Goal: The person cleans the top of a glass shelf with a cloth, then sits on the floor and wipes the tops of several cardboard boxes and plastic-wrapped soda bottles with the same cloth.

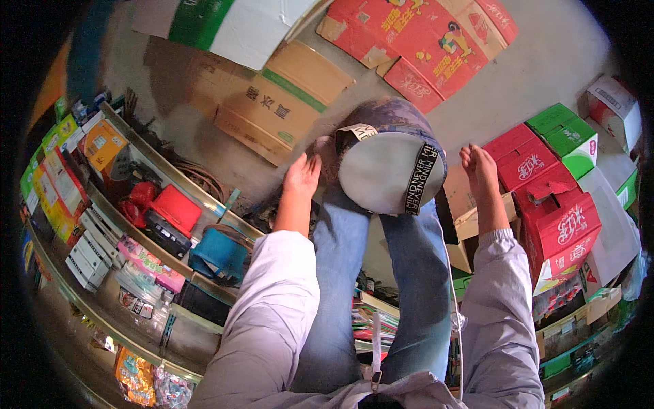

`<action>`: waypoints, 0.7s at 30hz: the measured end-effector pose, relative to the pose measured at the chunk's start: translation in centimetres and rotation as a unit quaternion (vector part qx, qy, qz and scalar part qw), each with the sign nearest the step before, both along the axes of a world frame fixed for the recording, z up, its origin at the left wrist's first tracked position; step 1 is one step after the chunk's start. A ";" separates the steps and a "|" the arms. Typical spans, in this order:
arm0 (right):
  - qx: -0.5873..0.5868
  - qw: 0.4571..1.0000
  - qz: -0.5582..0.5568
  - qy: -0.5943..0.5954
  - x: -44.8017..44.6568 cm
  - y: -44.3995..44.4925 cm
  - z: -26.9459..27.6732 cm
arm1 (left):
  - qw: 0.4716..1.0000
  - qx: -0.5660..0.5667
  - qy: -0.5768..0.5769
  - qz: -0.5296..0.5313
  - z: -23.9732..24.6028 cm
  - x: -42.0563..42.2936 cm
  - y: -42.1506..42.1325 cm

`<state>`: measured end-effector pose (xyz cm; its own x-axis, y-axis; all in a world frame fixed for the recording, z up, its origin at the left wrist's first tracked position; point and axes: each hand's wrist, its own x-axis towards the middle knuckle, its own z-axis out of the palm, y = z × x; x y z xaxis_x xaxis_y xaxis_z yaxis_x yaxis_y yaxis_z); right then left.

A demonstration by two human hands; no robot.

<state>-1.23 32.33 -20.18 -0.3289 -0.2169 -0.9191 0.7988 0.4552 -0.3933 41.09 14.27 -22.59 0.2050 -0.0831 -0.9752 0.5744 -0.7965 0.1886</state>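
Note:
A round cushion-like stool (383, 176) with a pale flat face and dark patterned fabric sides is in front of my knees. A black strap (420, 179) bearing white writing crosses its face, and a lighter strap end (364, 132) shows at its upper left. What supports it I cannot tell. My left hand (302, 176) is just left of it, fingers extended, with nothing in the hand. To its right, my right hand (479, 166) is raised with loosely bent fingers; I see nothing in it. A gap shows between each hand and the round face.
Shelves (168, 260) with boxes and goods curve along the left. Flattened cardboard (278, 102) and a red flattened carton (429, 46) lie on the floor ahead. Red cartons (557, 220) and a green carton (562, 133) stand close on the right. A white cord (453, 307) hangs beside my right leg.

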 end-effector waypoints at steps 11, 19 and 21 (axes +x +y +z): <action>0.013 0.996 -0.087 -0.035 -2.9 -2.3 -9.9 | 0.996 -0.016 0.022 0.085 -7.3 -1.3 -4.2; 0.046 0.995 -0.082 -0.023 -3.4 -4.1 -12.7 | 0.992 0.006 0.030 0.122 -8.5 -1.8 -5.1; 0.036 0.997 -0.066 -0.019 -3.6 -4.4 -13.8 | 0.990 0.002 0.026 0.140 -9.3 -1.7 -5.3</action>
<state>-4.84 27.95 -33.97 -0.3146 -0.1078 -0.9431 0.8675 0.3708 -0.3317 39.36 8.97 -31.91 0.1685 -0.0259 -0.9854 0.7818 -0.6053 0.1496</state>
